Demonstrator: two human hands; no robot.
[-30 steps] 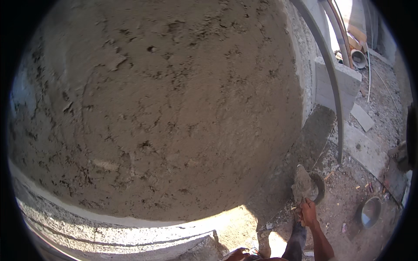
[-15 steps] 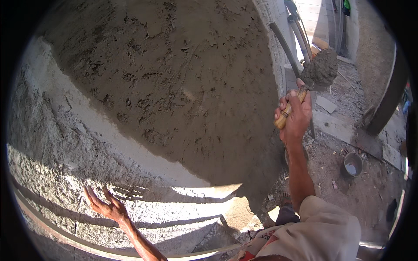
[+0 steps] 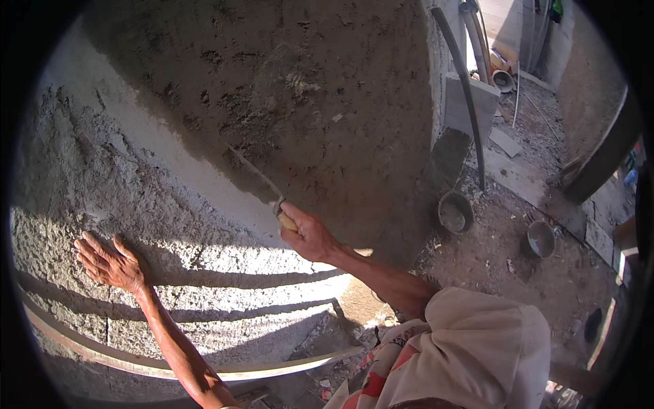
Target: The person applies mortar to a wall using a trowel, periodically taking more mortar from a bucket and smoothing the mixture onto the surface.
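My right hand (image 3: pixel 306 232) is closed on the yellowish wooden handle of a trowel (image 3: pixel 252 170), whose blade is seen edge-on against dark wet mortar (image 3: pixel 327 129) on the wall, near the border with a paler strip. A rougher clump of mortar shows just above the blade. My left hand (image 3: pixel 110 262) is open, fingers spread on the rough grey, partly sunlit wall (image 3: pixel 204 296) at the lower left.
Two buckets (image 3: pixel 454 213) (image 3: pixel 541 238) stand on the rubble-strewn ground to my right. A bent dark pipe (image 3: pixel 460 58) leans by a pale block (image 3: pixel 470 102). A dark post (image 3: pixel 596 163) is at far right, and a long board (image 3: pixel 197 375) crosses the lower edge.
My right hand lifted a loaded trowel from low at the right, then swung left to the wall; the blade's load is gone. My left hand rose onto the rough wall.
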